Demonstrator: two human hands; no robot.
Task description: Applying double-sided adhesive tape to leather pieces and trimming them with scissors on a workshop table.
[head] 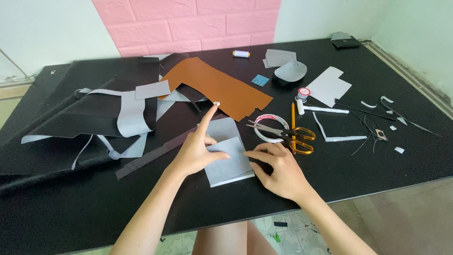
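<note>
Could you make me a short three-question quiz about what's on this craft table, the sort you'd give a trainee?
1. True or false: the scissors lie partly over the roll of tape.
2. Which thing do both hands press on? A) the brown leather piece B) the folded grey sheet C) the spool of thread
3. Fill in: the left hand has its index finger lifted, with a small white bit stuck on its ____.

Key
1. True.
2. B; the right hand holds its right edge, the left hand its left part.
3. Tip.
</note>
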